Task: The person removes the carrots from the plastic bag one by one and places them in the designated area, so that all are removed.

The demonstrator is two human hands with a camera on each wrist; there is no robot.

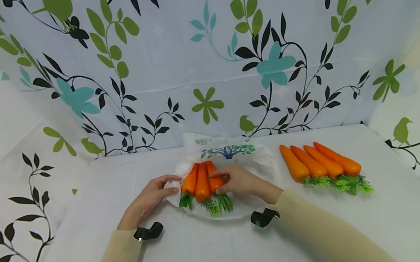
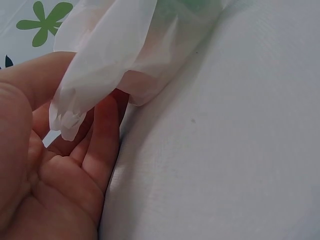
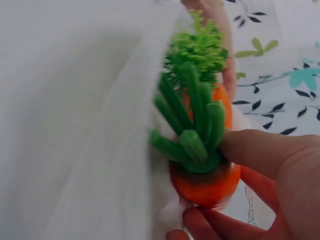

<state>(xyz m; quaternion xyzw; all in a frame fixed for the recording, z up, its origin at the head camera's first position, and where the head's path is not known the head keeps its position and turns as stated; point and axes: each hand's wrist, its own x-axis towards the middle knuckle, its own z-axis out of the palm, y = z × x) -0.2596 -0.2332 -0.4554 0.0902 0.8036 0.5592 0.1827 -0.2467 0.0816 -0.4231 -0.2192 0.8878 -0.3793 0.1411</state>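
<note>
A white plastic bag (image 1: pixel 267 163) with a printed tree lies on the table, and three orange carrots with green tops are side by side at it. My right hand (image 1: pixel 241 181) grips the rightmost carrot (image 3: pixel 207 187), which has thick green stalks; its thumb is by the crown and its fingers curl underneath. The middle carrot (image 1: pixel 201 183) and the left carrot (image 1: pixel 190 182) lie just left of it. At the bag's left edge, my left hand (image 1: pixel 148 201) holds the thin plastic (image 2: pixel 100 65) between thumb and fingers.
To the right, several more carrots (image 1: pixel 309 162) lie in a slanted row, with leafy tops toward me. The white table (image 1: pixel 195 258) ends at a hanging cloth (image 1: pixel 168 65) printed with leaves and birds. Each wrist wears a black camera band.
</note>
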